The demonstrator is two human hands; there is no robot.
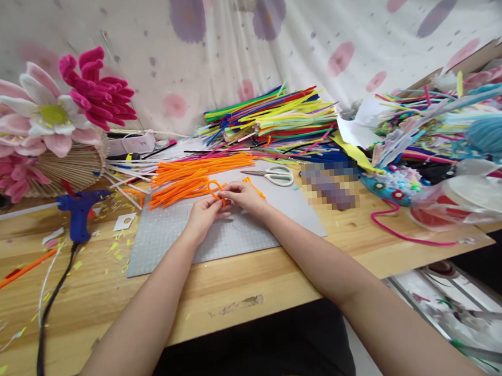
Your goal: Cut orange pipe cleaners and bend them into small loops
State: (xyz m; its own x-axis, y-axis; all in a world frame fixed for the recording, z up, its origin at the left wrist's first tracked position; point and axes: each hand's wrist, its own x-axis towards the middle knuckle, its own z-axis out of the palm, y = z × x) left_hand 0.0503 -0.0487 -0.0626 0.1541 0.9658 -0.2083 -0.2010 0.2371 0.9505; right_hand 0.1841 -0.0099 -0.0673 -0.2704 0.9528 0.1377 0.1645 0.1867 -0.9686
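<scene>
Above the grey cutting mat (160,246), my left hand (205,215) and my right hand (243,197) meet, fingertips nearly touching. Both pinch an orange pipe cleaner (214,183) that is bent into a loop. Just behind and left of my hands lies a pile of orange pipe cleaners (177,187) on the mat. A few short orange pieces (254,188) rest right behind my right hand. Scissors with pale handles (278,176) lie at the mat's back right.
A blue glue gun (78,214) with a black cord stands at left, near fluffy flowers (52,113) and yellow scraps. Bundles of coloured pipe cleaners (272,118) fill the back. A plastic-wrapped roll (470,198) and a pink strand (391,230) lie at right.
</scene>
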